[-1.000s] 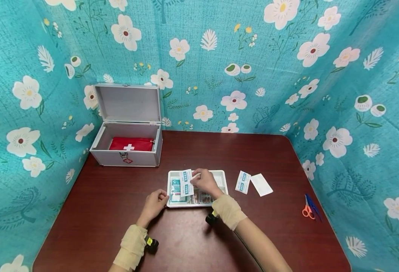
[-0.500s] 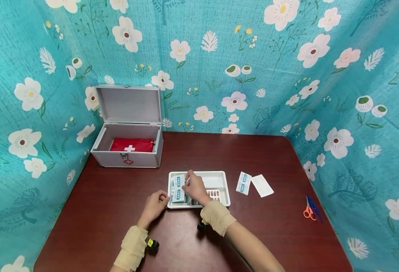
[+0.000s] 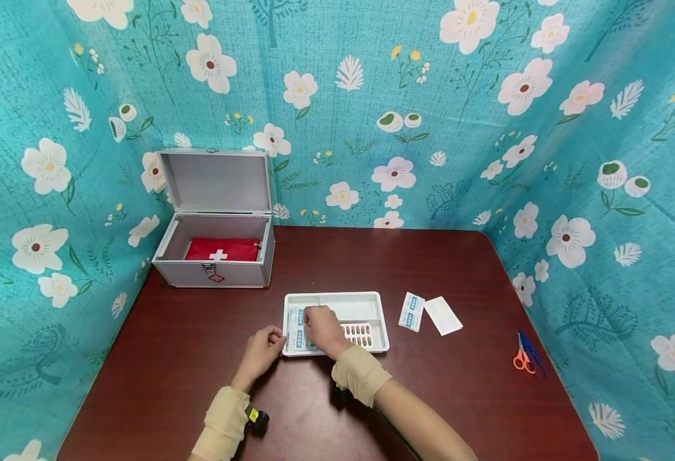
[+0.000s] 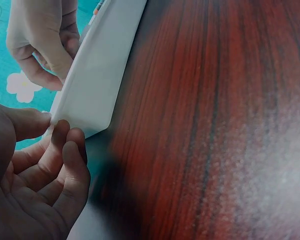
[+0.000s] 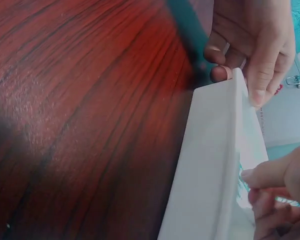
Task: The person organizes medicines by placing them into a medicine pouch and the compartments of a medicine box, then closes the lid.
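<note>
A white divided tray [image 3: 360, 310] lies on the table. My left hand [image 3: 263, 352] pinches its near left corner, thumb over the rim and fingers outside, as the right wrist view also shows. In the left compartment lies a flat blue-and-white packet [image 3: 296, 335], partly hidden by my right hand [image 3: 324, 330]. My right thumb and curled fingers pinch the packet's right side, inside the tray wall; the exact contact is small in view. A blister pack of capsules [image 3: 361, 331] sits in the front right compartment, partly covered by the right hand.
Right of the tray lie another blue-and-white packet [image 3: 411, 312] and a plain white one [image 3: 443, 315]. Orange-handled scissors [image 3: 524, 360] and blue tweezers [image 3: 535, 356] are near the right edge. An open metal case [image 3: 213, 273] holding a red pouch [image 3: 222, 249] stands back left.
My right hand has carried the packet down and left into the left compartment, uncovering the capsules. The left hand has stayed at the tray's corner.
</note>
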### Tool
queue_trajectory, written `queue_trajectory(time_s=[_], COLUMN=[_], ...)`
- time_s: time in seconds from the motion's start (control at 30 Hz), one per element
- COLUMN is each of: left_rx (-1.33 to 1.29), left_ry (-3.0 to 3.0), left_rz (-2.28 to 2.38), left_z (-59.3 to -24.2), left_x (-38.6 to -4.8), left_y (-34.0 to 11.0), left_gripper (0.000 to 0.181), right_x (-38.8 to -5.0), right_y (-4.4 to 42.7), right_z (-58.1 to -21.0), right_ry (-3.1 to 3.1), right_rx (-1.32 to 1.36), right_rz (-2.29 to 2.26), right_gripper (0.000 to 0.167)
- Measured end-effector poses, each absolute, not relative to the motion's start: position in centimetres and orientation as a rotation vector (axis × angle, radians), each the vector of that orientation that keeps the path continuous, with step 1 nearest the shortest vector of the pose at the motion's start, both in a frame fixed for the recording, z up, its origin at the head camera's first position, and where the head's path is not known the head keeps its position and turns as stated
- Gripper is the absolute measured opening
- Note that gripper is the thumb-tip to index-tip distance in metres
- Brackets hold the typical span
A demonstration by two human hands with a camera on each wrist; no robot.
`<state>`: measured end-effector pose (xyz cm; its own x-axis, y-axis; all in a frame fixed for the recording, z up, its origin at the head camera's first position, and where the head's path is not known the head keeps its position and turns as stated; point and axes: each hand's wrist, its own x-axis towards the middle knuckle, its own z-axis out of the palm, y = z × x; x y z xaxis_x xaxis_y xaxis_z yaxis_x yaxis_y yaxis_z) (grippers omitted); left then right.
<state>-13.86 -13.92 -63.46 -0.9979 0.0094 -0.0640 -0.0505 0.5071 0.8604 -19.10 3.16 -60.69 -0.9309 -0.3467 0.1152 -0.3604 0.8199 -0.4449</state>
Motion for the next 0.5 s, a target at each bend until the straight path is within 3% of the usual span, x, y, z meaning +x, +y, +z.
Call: queue_trajectory(time_s=[0.13,0.5], left_rx=[-0.035,-0.038], left_ry=[2.685,2.684], left_rz=[1.52,1.518], left_z=[-63.7,-63.5], left_x=[-14.0,-14.0], left_y=[-13.9,-13.9], left_gripper=[0.006,0.006], right_x=[-19.4,-21.8], right_y=[3.9,11.5], right_z=[-60.1,-57.2], right_ry=[-2.947,-2.782], right_rx=[0.587,0.4], right_rz=[0.805,0.915], right_gripper=[0.007,0.015])
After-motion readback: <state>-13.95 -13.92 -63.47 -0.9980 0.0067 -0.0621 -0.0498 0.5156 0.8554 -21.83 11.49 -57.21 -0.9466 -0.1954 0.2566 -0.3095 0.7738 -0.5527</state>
